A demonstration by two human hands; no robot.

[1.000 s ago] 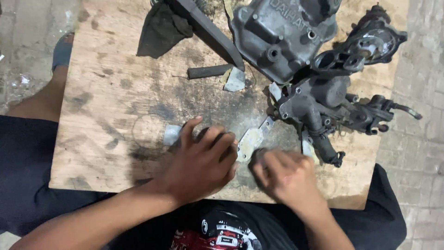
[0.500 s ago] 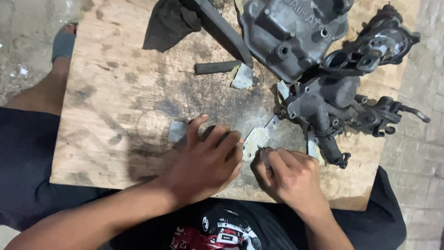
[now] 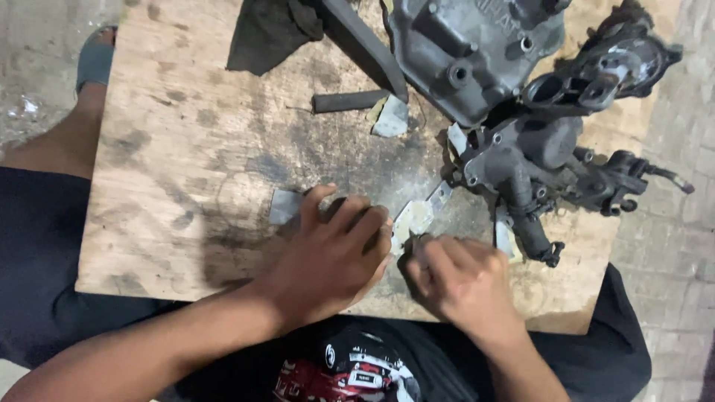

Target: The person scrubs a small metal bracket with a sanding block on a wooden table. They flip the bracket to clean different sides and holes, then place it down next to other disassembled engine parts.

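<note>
My left hand [image 3: 328, 253] lies flat, fingers spread, pressing a thin grey gasket sheet [image 3: 285, 206] onto the stained wooden board [image 3: 179, 149]. The sheet's pale right end [image 3: 414, 217] sticks out beyond my fingertips. My right hand [image 3: 458, 279] is curled next to that end, fingers closed on something small I cannot make out, its tip at the sheet's edge. Both hands sit at the board's near edge.
A grey cast engine cover [image 3: 469, 52] and a dirty housing with pipes [image 3: 544, 164] fill the board's far right. A black rubber tube [image 3: 350, 100], a dark rag [image 3: 272, 30], a long black bar [image 3: 365, 48] and gasket scraps [image 3: 391, 117] lie behind. Concrete floor surrounds.
My right hand has made small back-and-forth moves at the sheet's right end. My left hand has stayed pressed on the sheet. The view has shifted slightly.
</note>
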